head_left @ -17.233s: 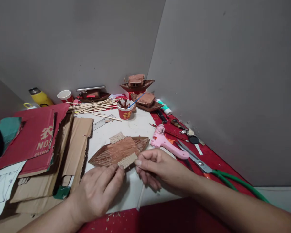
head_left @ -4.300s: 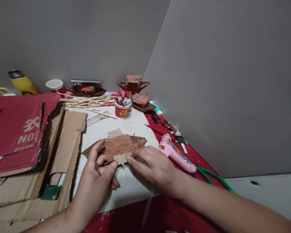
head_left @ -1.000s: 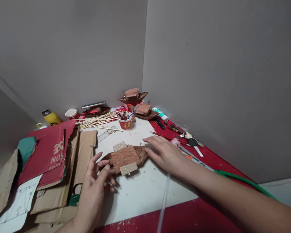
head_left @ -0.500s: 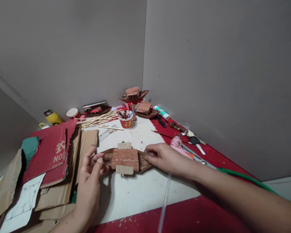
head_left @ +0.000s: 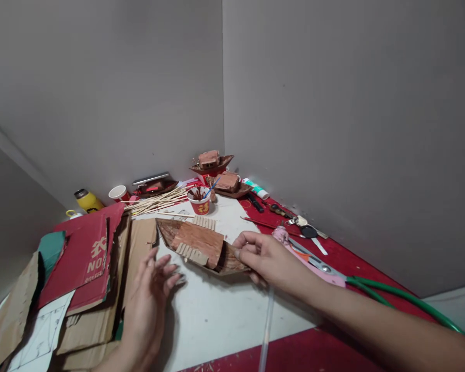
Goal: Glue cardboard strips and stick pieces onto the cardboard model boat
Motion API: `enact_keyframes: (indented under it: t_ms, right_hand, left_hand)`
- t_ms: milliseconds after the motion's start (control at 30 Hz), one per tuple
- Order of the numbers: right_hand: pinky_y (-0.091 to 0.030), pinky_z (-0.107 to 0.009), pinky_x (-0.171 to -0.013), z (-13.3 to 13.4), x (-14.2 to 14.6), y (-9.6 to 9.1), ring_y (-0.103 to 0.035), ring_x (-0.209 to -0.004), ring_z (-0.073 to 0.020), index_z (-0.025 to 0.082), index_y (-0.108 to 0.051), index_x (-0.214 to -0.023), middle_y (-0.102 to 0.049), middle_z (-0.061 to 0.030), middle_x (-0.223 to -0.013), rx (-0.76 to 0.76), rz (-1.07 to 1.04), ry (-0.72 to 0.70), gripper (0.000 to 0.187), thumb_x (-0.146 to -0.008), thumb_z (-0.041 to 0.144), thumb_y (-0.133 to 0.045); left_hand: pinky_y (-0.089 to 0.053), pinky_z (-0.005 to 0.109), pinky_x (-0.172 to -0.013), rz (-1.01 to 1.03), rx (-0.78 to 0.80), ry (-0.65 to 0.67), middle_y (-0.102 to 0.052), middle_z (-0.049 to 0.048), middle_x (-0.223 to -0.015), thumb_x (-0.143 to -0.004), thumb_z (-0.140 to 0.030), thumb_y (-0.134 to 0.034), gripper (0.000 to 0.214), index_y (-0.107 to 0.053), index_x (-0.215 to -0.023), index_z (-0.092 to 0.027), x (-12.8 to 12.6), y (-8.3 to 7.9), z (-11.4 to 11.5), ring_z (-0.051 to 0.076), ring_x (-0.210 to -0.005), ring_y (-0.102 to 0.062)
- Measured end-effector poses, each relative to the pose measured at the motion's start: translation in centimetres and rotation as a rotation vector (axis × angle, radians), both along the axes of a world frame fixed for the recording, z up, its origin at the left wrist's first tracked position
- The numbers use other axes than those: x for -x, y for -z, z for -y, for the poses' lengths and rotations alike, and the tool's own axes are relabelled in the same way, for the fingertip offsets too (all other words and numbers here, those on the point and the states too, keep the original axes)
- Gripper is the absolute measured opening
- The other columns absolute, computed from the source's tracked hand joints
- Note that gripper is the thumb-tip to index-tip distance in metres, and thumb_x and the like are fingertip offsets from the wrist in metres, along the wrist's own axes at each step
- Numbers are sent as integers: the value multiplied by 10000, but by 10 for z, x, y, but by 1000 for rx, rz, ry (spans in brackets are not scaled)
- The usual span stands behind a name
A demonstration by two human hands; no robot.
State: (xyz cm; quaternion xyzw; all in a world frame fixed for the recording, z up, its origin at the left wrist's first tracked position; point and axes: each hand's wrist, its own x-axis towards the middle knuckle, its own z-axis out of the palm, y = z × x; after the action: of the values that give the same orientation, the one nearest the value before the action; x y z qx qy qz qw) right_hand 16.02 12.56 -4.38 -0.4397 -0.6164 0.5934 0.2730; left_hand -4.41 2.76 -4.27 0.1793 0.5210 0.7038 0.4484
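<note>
A brown model boat with a reddish-brown cabin roof hangs tilted over the white board. Strips of corrugated cardboard stick out on both sides of the roof. My right hand pinches the boat's right end between thumb and fingers. Left of the boat, my left hand is apart from it, fingers spread and holding nothing. Beyond the boat stands a red paper cup with brown paint and a blue-handled stick in it.
Cardboard pieces pile up on the left. Wooden sticks, other model boats and a yellow bottle stand at the back. Green-handled scissors and keys lie right. A clear glue stick lies in front.
My left hand has let go of the boat's left end. The boat has turned, its left end swinging up and away, while my right hand keeps hold of the other end.
</note>
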Motion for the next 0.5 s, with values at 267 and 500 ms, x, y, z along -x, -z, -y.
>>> enact_keyframes:
  t_ms: [267, 500]
  right_hand:
    - [-309, -139, -305, 30, 11, 3, -487, -345, -73, 240, -394, -819, -476, 133, -489, 192, -107, -133, 196, -654, 253, -500]
    - [-371, -140, -348, 39, 15, 1, -470, -336, -63, 224, -404, -817, -618, 75, -490, 324, -199, -409, 204, -663, 244, -537]
  left_hand:
    - [-569, 312, -823, 392, -11, 226, -726, 83, -1043, -951, -309, -492, 332, -550, -1262, -206, -22, -3, 5, 195, -978, -686]
    - [-559, 361, -845, 420, 11, 228, -769, 66, -890, -941, -284, -463, 338, -614, -1222, -171, -19, -4, 1, 236, -978, -697]
